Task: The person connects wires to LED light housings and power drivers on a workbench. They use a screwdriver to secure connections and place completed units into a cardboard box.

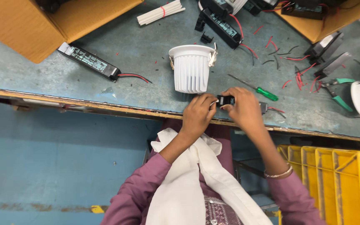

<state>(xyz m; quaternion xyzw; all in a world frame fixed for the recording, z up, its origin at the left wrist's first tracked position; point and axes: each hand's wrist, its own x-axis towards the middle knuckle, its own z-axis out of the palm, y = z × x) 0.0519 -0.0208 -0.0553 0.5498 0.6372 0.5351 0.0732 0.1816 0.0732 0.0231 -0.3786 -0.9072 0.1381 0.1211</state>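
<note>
Head view: scuffed blue-grey workbench, wire-strewn.

We note mauve-pink sleeves reaching just past the elbows on both arms. A white scarf drapes down the chest, knotted near 12 o'clock. A thin silver bangle circles the right wrist. Embroidered patterned fabric shows at 6 o'clock.

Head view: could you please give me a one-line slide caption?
Both hands, left hand and right hand, hold a small black part beside a white finned lamp housing.
</note>
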